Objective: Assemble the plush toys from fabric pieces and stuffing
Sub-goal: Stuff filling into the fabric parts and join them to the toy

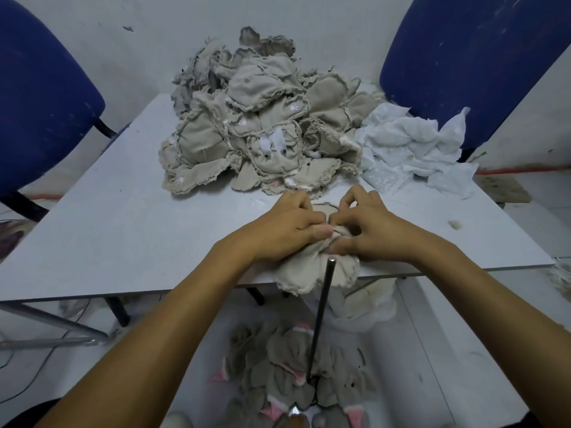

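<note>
Pale grey walls and floor surround a light grey table (123,230) that fills the middle of the frame, with a blue chair (40,97) at the upper left and another blue chair (472,63) at the upper right. At the table's near edge, just below centre, lies a beige fabric piece (306,273): soft, cream-tan cloth with frayed, ragged seams, bunched at the top and spreading into a rounded flap that hangs slightly over the edge. The left hand (287,227) grips the bunched top of it with curled fingers and thumb, and the right hand (364,227) pinches the same spot from the other side, so the two hands meet at a puckered opening in the cloth. A thin dark metal rod (321,316) stands nearly upright from the bottom of the frame, its tip just below the hands and in front of the hanging flap. Behind the hands, in the upper middle, a large heap of beige fabric pieces (259,125) with the same frayed edges is piled high; some show small white or pink embroidered marks. To its right lies crumpled white fabric (414,149). Low in the frame, under the table, sits a pile of grey and pink plush parts (293,372).
</note>
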`<state>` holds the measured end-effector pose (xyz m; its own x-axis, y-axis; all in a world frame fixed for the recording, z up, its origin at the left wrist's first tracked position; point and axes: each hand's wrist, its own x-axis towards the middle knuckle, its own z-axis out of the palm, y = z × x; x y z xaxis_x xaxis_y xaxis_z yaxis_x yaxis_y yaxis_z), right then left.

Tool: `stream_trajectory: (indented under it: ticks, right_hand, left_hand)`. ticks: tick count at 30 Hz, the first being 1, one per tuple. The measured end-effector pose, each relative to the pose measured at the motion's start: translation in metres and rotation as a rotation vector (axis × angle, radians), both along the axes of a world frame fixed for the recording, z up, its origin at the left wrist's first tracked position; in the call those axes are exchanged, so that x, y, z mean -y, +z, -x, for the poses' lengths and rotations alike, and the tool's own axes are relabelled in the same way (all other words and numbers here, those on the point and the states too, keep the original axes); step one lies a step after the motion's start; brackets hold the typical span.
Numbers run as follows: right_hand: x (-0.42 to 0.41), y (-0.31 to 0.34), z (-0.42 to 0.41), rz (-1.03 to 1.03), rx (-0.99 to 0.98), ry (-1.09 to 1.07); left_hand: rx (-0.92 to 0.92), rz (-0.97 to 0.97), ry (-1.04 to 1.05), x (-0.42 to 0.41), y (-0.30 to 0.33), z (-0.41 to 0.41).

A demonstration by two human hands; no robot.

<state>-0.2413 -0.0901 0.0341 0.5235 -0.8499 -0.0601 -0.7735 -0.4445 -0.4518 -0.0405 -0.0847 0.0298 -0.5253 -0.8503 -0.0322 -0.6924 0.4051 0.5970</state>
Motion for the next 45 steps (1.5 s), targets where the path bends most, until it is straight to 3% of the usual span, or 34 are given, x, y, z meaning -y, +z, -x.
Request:
stream_trajectory:
  ticks: [3,6,9,12,19,28,32,36,41,45]
  right_hand:
    - [-0.002,0.005,0.002,0.047,0.148,0.001]
    - [-0.007,0.022,0.003,0.212,0.29,0.061]
    - [-0.02,0.04,0.001,0.605,0.34,0.135]
    - [-0.037,0.04,-0.003,0.875,0.348,0.198]
    - [-0.065,0.004,0.005,1.006,0.324,0.218]
    - [-0.084,-0.049,0.003,0.866,0.39,0.145]
    - [-0.086,-0.056,0.004,0.83,0.329,0.135]
    - [-0.08,-0.035,0.005,0.901,0.312,0.184]
    - [-0.068,0.012,-0.003,1.126,0.433,0.074]
    - [-0.076,0.01,-0.016,1.141,0.413,0.069]
  left_hand:
    - [0.142,-0.043,-0.077,-0.004,0.012,-0.007]
    - [-0.017,0.371,-0.102,-0.01,0.029,-0.009]
    - [-0.17,0.813,-0.112,-0.019,0.046,-0.009]
    - [-0.19,0.999,-0.14,-0.034,0.043,-0.006]
    - [-0.167,1.037,-0.249,-0.056,0.017,-0.001]
    - [-0.248,0.82,-0.219,-0.072,-0.024,-0.002]
    - [-0.222,0.735,-0.189,-0.08,-0.037,-0.007]
    - [-0.148,0.822,-0.256,-0.071,-0.014,-0.011]
    - [-0.229,1.018,-0.19,-0.055,0.029,-0.01]
    - [-0.257,1.063,-0.195,-0.054,0.031,-0.012]
